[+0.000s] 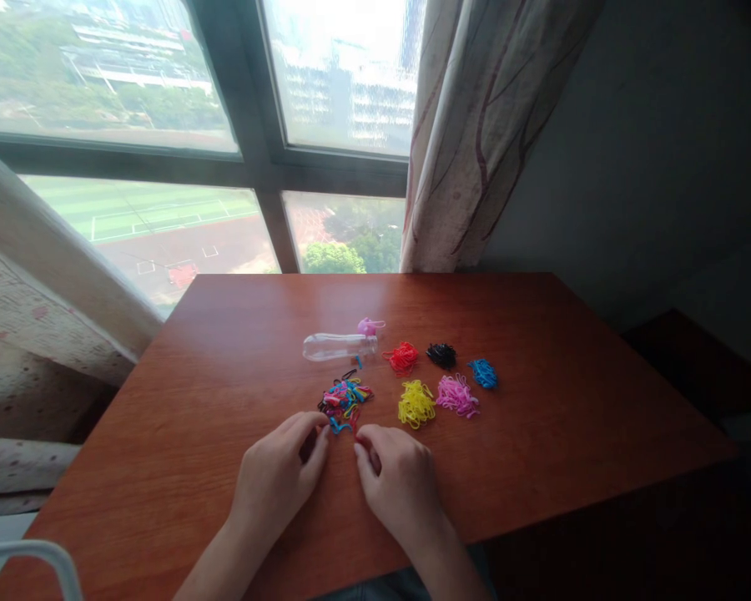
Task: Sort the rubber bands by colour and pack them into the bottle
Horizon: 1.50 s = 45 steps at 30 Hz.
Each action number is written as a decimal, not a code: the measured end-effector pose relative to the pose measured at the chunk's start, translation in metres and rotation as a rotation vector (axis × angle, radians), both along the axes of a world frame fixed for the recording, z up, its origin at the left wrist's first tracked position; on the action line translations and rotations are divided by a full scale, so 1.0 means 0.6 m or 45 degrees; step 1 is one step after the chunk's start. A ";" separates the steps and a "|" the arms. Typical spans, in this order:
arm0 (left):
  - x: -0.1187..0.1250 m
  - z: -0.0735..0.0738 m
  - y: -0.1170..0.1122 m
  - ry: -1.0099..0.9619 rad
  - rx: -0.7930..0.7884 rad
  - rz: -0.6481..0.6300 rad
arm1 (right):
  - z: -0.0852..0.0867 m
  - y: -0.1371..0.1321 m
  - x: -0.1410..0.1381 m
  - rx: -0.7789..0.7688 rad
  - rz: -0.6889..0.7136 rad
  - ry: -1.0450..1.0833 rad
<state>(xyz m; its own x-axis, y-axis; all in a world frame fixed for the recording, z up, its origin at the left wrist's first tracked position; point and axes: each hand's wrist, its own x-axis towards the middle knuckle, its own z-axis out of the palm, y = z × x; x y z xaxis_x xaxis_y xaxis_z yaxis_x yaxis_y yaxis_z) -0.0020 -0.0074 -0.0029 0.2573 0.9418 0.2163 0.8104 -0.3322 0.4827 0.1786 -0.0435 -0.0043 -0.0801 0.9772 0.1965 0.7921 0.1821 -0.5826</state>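
A small pile of mixed-colour rubber bands [345,394] lies on the wooden table just beyond my fingertips. My left hand [279,467] rests at its near left side, thumb and forefinger closed at the end of a blue rubber band [340,426]. Opposite it, my right hand [400,472] has its thumb and forefinger pinched on a red rubber band [354,420]. To the right are sorted heaps: yellow bands [416,404], pink bands [457,395], red bands [403,358], black bands [441,356] and blue bands [484,373].
A clear plastic bottle [335,346] lies on its side behind the mixed pile, with a pink item [369,326] by its mouth. The brown table [225,334] meets a window with curtains [469,133]. A white curved rail [37,548] stands at lower left.
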 end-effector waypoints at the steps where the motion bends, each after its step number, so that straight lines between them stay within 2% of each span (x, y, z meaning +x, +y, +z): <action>1: 0.001 0.001 0.000 0.008 0.008 0.007 | 0.001 0.002 0.000 -0.003 -0.002 -0.010; 6: 0.003 0.006 -0.002 0.026 0.014 0.013 | 0.004 0.014 -0.008 0.005 -0.035 -0.087; 13: 0.002 0.007 -0.002 0.009 -0.033 0.007 | 0.005 0.023 -0.025 0.046 0.048 -0.142; 24: 0.002 0.010 -0.005 -0.004 -0.042 0.003 | 0.011 0.036 -0.036 -0.045 -0.049 -0.226; 28: 0.001 0.010 -0.005 -0.012 -0.036 -0.003 | 0.011 0.035 -0.042 -0.010 -0.089 -0.128; 32: 0.002 0.009 -0.003 -0.025 -0.016 -0.002 | 0.020 0.025 -0.031 0.039 -0.142 0.133; 36: 0.002 0.007 -0.003 -0.017 -0.008 0.003 | 0.032 0.022 0.030 0.062 -0.281 0.346; 41: 0.001 0.008 -0.005 0.020 -0.006 -0.001 | 0.027 0.036 0.182 0.083 -0.627 0.359; 45: 0.001 0.007 -0.003 0.029 0.002 -0.012 | 0.013 0.050 0.283 0.080 -0.799 0.307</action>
